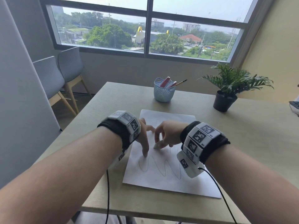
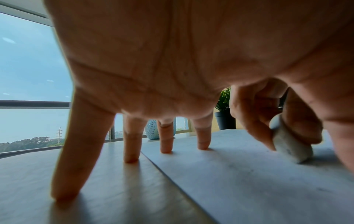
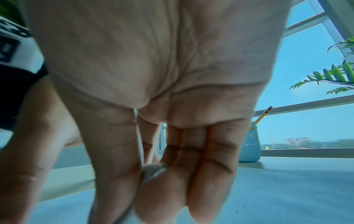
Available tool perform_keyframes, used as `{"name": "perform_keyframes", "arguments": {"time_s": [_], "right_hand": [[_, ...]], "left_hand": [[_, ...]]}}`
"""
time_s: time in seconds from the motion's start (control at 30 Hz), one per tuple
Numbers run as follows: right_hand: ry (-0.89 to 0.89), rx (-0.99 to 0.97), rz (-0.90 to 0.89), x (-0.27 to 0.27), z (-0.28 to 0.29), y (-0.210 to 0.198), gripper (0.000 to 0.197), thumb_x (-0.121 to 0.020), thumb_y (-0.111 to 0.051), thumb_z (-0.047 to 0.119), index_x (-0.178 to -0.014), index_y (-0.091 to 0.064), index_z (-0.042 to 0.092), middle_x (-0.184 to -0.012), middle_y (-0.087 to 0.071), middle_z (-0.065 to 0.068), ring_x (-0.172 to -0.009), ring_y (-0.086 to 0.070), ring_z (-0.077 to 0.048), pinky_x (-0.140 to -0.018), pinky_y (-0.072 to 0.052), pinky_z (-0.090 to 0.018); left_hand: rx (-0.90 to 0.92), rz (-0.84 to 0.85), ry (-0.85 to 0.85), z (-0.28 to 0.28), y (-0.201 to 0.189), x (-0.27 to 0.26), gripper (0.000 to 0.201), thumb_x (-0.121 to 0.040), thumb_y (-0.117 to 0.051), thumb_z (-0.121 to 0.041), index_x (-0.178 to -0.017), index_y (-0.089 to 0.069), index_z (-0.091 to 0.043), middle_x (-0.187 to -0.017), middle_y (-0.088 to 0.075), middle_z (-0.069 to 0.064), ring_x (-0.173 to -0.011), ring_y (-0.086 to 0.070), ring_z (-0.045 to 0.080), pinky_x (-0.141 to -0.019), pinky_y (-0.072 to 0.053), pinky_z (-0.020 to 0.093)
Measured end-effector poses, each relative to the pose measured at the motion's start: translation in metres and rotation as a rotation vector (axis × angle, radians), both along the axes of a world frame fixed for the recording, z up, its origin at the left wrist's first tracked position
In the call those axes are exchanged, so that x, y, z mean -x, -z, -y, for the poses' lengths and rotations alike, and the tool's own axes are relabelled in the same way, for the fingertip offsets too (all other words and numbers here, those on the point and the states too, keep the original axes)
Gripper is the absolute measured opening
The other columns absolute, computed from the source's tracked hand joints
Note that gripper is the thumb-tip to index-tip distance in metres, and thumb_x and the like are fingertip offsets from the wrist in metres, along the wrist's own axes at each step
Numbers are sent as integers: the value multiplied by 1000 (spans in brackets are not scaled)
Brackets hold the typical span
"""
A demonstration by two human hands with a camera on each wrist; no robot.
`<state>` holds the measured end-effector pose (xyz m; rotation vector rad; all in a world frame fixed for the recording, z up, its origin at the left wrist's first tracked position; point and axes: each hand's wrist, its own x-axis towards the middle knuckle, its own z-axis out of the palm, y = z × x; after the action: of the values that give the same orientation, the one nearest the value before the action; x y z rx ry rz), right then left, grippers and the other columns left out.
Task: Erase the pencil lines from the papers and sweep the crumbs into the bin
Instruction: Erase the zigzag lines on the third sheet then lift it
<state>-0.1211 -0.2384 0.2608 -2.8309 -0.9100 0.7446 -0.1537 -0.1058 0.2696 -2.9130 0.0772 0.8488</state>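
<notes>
Your left hand (image 1: 143, 135) is spread flat-fingered, grasping nothing; in the left wrist view two fingertips (image 2: 63, 195) press the bare surface (image 1: 100, 113) and the others press the paper (image 1: 163, 183) near its left edge; the sheet lies flat on the surface before you, a wavy pencil line (image 1: 160, 167) across its near half; your right hand (image 1: 168, 133) pinches a white eraser (image 1: 157, 145) between thumb and fingers, its lower end touching the paper just right of your left fingers; beyond the sheet stands a pale blue basket (image 1: 163, 92) holding a pencil (image 1: 181, 82); far right, a potted plant (image 1: 226, 88).
</notes>
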Motion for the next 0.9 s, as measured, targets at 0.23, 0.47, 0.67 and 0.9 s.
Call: {"name": "perform_keyframes", "arguments": {"time_s": [0.23, 0.47, 0.67, 0.9], "right_hand": [[-26, 57, -61, -4, 2, -1, 19, -78, -74, 47, -86, -66, 32, -89, -74, -4, -67, -62, -10, -65, -49, -24], [-16, 84, -41, -7, 5, -1, 17, -78, -74, 47, -84, -67, 32, -73, -69, 1, -65, -61, -12, -60, -46, -23], [-22, 69, -13, -17, 2, -4, 18, -79, -74, 45, -88, -66, 30, -93, -73, -7, -67, -61, -13, -60, -46, -22], [-31, 78, -2, -12, 7, 2, 18, -78, -74, 48, -86, -68, 33, -73, -68, 3, -62, -59, -8, -60, -44, -22]], "left_hand": [[-12, 20, -3, 1, 6, -2, 101, -63, -71, -71, -146, -19, -45, -148, -21, -4, -134, -32, 28, -106, -32, 49], [-5, 18, -15, 2, 7, -4, 103, -61, -74, -69, -145, -21, -42, -147, -21, -2, -133, -33, 29, -106, -34, 49], [23, 26, 6, 2, 9, -5, 100, -65, -74, -65, -146, -22, -36, -152, -22, -6, -135, -33, 23, -107, -32, 41], [44, 27, -1, 2, 9, -9, 102, -62, -77, -63, -144, -23, -36, -144, -35, -7, -129, -39, 20, -101, -34, 38]]}}
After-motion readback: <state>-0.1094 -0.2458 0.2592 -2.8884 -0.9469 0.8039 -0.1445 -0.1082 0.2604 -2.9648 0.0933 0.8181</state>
